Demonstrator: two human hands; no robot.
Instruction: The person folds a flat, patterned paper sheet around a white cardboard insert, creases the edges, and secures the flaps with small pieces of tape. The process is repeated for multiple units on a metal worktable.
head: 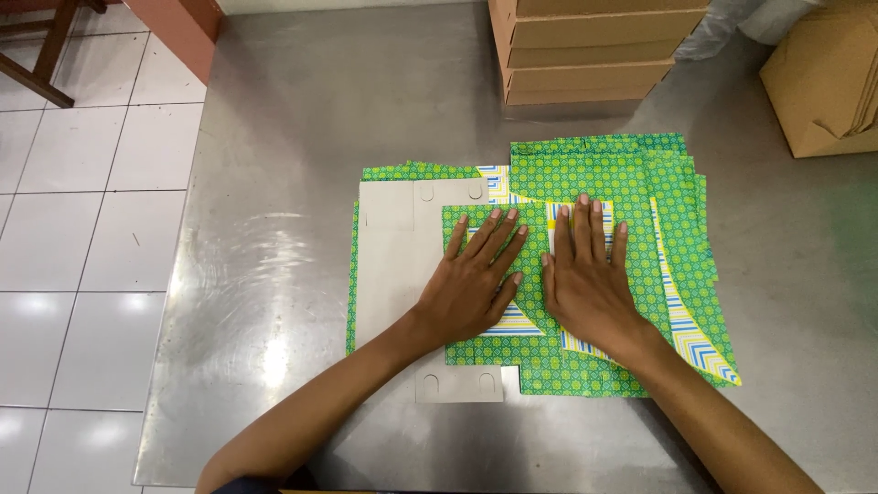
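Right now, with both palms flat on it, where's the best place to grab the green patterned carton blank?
Probably the grey flap on the carton blank, from the left. It lies bare and single-layered near the left hand, while the right hand pins the folded green panel.

Bright, even overhead light. Soft glare patches on steel table (274,302) left of my hands. Faint shadows. Sharp focus, slight edge bending.

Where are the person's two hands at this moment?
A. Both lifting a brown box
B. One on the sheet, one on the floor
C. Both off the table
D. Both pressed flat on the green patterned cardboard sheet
D: the left hand and right hand lie palm down, side by side, on the green patterned cardboard sheet on the metal table.
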